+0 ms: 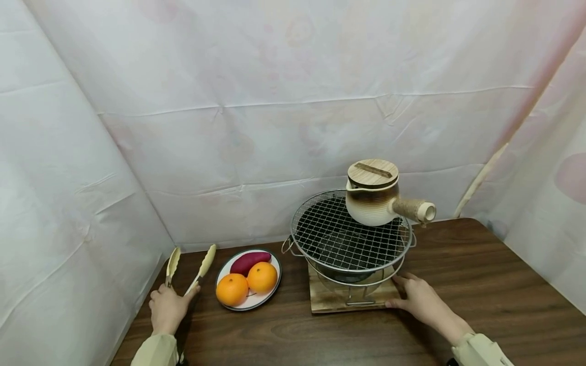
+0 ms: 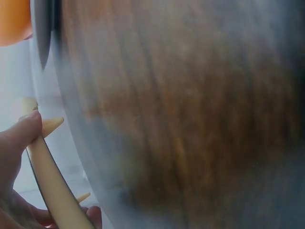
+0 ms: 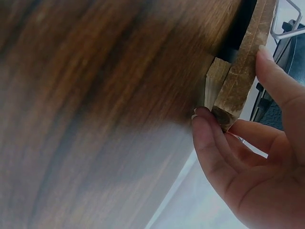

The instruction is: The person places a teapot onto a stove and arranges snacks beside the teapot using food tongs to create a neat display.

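At the left of the table my left hand [image 1: 168, 309] holds a pair of tongs [image 1: 207, 262] with cream scalloped tips. The tongs' arms spread apart, tips pointing away from me. In the left wrist view, the thumb lies against one cream arm of the tongs [image 2: 55, 186]. My right hand [image 1: 423, 302] grips the right edge of a wooden board [image 1: 322, 295] under a round tabletop grill [image 1: 339, 244]. The right wrist view shows the thumb on the upper edge of the board [image 3: 245, 62], with fingers curled beneath its corner. A side-handled clay teapot [image 1: 373, 208] with a wooden lid sits on the grill mesh.
Between the tongs and the grill stands a white plate [image 1: 256, 303] with a dark rim. It bears two oranges [image 1: 232, 290] and a purple sweet potato [image 1: 249, 262]. Pale patterned curtains [image 1: 274, 127] hang behind and beside the dark wooden table [image 1: 284, 338].
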A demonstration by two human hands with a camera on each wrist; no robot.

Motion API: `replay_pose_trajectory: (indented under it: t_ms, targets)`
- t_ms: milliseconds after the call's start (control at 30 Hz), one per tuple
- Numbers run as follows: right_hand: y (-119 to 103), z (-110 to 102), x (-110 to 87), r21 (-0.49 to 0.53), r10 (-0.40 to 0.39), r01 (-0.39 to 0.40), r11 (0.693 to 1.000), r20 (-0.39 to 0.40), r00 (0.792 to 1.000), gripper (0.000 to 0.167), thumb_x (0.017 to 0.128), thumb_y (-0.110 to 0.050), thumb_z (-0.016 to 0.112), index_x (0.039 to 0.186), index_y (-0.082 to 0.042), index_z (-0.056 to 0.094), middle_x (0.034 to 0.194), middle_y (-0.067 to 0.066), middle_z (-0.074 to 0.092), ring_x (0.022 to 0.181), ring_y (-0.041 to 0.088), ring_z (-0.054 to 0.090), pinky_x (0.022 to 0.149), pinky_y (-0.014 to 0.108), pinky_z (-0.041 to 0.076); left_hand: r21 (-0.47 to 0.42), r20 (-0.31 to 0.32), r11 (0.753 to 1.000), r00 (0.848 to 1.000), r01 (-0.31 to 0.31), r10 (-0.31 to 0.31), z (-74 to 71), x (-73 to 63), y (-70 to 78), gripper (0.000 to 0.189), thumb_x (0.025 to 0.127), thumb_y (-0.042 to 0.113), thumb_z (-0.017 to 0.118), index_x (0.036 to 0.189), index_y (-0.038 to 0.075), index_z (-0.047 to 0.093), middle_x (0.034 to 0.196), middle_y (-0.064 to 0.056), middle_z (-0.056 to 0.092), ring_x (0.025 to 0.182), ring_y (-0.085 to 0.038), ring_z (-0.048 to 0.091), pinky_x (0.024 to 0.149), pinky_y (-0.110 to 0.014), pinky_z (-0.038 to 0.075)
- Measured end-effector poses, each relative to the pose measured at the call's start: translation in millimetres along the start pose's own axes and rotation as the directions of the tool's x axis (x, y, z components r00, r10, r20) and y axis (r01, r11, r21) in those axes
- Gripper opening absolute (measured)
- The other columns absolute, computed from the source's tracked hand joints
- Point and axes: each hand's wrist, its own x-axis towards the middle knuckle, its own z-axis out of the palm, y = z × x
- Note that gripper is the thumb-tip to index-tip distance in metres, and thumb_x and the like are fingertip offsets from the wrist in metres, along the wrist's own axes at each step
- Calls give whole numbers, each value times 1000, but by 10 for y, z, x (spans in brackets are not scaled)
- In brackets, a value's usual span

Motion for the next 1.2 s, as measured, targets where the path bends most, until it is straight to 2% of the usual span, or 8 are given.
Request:
replay_pose_trajectory:
  t_ms: [133,300,467,667,900,1200]
  targets:
    - [3,3,-1,-11,-12,12,1000,-13,1000,79,68,-46,81,117,13,62,116,34,61,103,46,63,85,53,52,-17,-24,1000,1000,-12,12,-36,-32,22,97,82,54,67,126,-26,33,111,-45,39,106,-61,39,89,-64,36]
    - [2,5,0,-17,-17,16,1000,-14,1000,79,68,-45,81,117,13,62,116,35,61,103,46,63,85,53,52,-13,-14,1000,1000,9,-9,-96,-85,66,103,81,63,64,133,-20,31,119,-41,38,113,-58,37,83,-67,40]
    - [2,0,2,-12,-2,2,1000,4,1000,79,68,-46,81,118,12,61,117,34,60,104,46,62,86,53,52,-16,-32,1000,999,3,-4,-152,-159,115,110,76,73,61,137,-15,32,122,-39,40,115,-56,38,81,-68,41]
    - [9,5,3,-12,2,-2,1000,4,1000,78,68,-45,81,118,12,62,118,33,61,104,45,63,85,53,52,-5,-55,999,998,-37,37,-211,-275,163,114,74,76,61,141,-11,31,124,-38,41,114,-55,42,81,-68,42]
    - [13,-7,7,-6,4,-4,1000,14,1000,80,69,-46,81,119,12,61,118,34,60,104,46,63,85,53,52,27,-17,993,994,-111,111,-305,-436,226,116,73,78,59,141,-12,32,127,-39,42,112,-55,47,80,-68,44]
    - [6,-2,7,-1,11,-11,1000,24,1000,80,69,-46,80,120,13,60,119,37,58,105,48,61,86,54,52,11,3,989,989,-150,150,-383,-654,255,111,74,74,63,140,-11,35,122,-40,47,108,-55,52,80,-66,46]
